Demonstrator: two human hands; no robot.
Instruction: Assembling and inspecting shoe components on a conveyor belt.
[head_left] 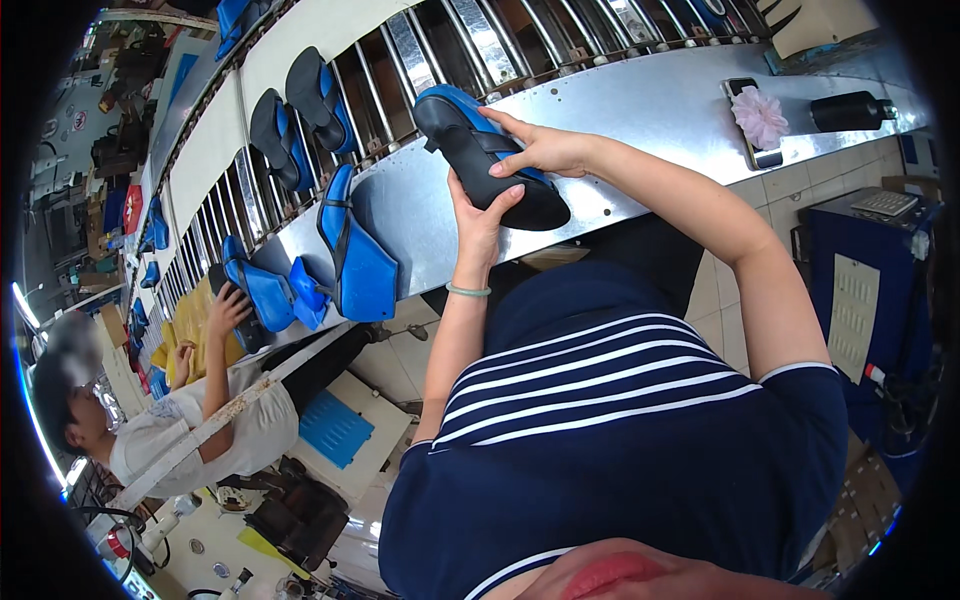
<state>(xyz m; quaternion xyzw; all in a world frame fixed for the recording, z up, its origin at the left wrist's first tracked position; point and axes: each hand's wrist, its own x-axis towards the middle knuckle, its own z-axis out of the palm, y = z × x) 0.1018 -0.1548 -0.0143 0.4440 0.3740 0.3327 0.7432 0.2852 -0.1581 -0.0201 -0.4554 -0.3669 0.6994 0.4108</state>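
I see shoe [481,166] over edge of bench [610,110]. Left hand [482,220] part-closed, gripping it; right hand [550,150] likewise. Two-handed handling step, I judge; next move calls for both grips steady.

The held shoe [473,152] has a black sole and blue sides. The nearest wedge sandal [366,268] is blue with black straps. The shirt [610,470] is navy with white stripes; the bracelet [468,291] is pale green.
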